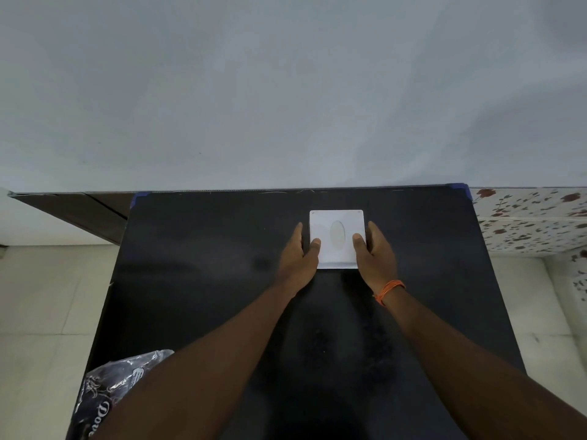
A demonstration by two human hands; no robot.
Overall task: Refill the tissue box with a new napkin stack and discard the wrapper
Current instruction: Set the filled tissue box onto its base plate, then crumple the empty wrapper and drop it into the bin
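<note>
A white square tissue box (336,228) with an oval slot in its lid sits on the black table (206,265), near the far edge. My left hand (300,252) grips its left side, thumb resting on the lid. My right hand (374,252) grips the right side the same way; an orange thread band is on that wrist. A clear plastic wrapper (111,392) with white print lies at the table's near left corner, partly hidden behind my left forearm.
A pale wall rises just behind the table. Light floor tiles lie on both sides. A dark wooden piece (79,214) stands at the left, and a floral-patterned surface (533,217) at the right.
</note>
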